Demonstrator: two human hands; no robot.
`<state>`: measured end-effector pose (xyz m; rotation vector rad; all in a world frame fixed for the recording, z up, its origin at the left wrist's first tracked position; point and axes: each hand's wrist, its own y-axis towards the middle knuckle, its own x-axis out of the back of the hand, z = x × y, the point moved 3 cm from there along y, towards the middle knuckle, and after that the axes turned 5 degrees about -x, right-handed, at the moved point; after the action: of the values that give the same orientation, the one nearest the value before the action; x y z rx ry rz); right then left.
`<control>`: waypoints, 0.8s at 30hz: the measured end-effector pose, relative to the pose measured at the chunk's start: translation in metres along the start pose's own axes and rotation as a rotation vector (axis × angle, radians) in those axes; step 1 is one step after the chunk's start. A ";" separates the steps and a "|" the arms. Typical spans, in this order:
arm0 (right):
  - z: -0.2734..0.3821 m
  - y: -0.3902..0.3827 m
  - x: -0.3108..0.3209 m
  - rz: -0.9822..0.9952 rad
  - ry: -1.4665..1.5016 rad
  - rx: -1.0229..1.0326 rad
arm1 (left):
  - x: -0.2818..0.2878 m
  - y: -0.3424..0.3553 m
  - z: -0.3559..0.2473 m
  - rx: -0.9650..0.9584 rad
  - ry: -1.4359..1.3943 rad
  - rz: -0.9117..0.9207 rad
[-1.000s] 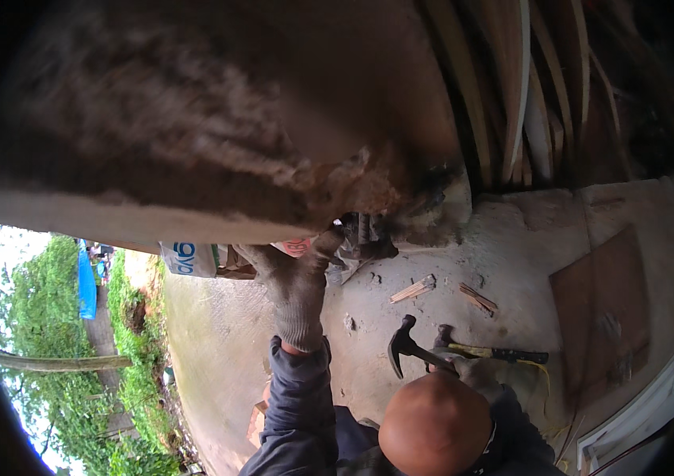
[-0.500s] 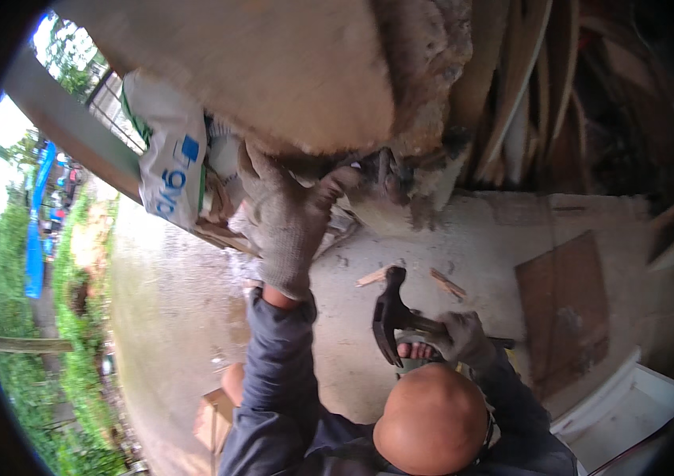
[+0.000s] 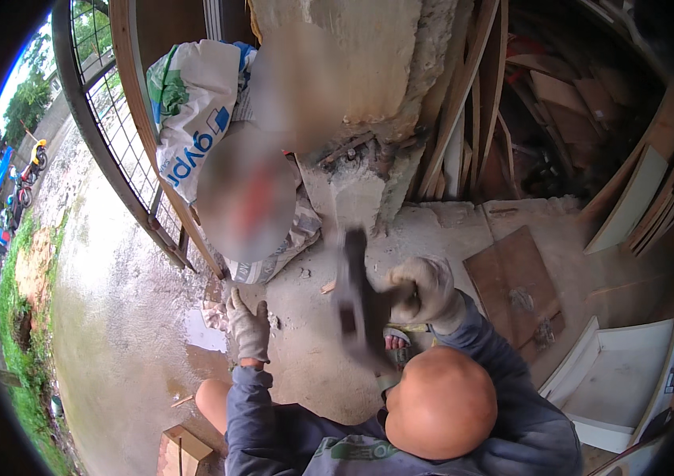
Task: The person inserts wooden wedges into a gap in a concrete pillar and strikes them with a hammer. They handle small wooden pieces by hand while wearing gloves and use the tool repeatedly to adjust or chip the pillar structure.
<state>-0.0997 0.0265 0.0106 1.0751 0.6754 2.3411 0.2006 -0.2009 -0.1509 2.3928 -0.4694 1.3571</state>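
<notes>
My right hand [image 3: 426,289], in a pale knitted glove, grips a claw hammer [image 3: 359,305] by its handle. The hammer is smeared by motion and appears large, held up above the floor. My left hand [image 3: 251,327], gloved likewise, is held over the floor with its fingers apart and nothing in them. Ahead of both hands stands a rough concrete post [image 3: 384,67]. Its chipped base [image 3: 353,186] has a dark broken hollow; what lies inside is too small to make out. Near my left hand lies a crumpled sack [image 3: 293,242].
A white printed sack [image 3: 194,111] leans beside a metal mesh gate [image 3: 87,40] at the left. Boards [image 3: 472,103] stand right of the post. A brown sheet [image 3: 511,285] lies on the floor, with a white drawer-like box [image 3: 622,365] nearer. A wooden block [image 3: 182,452] is low left.
My left hand has drawn back from the post's base toward me and its fingers have spread. The hammer has risen in my right hand. The whole view has shifted.
</notes>
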 end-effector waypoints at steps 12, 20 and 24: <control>-0.015 0.011 -0.020 -0.246 -0.099 -0.052 | 0.032 0.015 -0.017 -0.049 0.027 -0.087; -0.032 0.010 -0.005 -0.202 -0.298 -0.109 | 0.024 0.022 -0.032 0.011 0.050 -0.019; -0.020 0.008 -0.030 -0.217 -0.232 -0.236 | 0.019 0.021 -0.026 -0.009 -0.003 -0.089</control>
<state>-0.0998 -0.0023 -0.0126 1.0851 0.3961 2.0135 0.1811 -0.2095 -0.1195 2.3791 -0.3640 1.3101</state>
